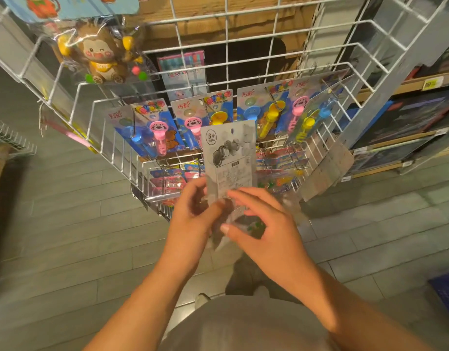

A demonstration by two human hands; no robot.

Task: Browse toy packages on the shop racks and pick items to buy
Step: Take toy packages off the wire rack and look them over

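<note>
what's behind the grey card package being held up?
Behind the grey card package: bubble wand packs hanging on the wire rack, partly covered. Its own front faces away, unseen.

Grey plank floor under dim warm light, with wooden shelving at the right.

A person's left hand and right hand both hold a flat grey-and-white printed toy package, back side up, marked "3+", before a white wire display rack. Blue carded bubble-wand toy packs hang in a row behind it; a bagged brown monkey toy hangs upper left, above grey floor tiles.
</note>
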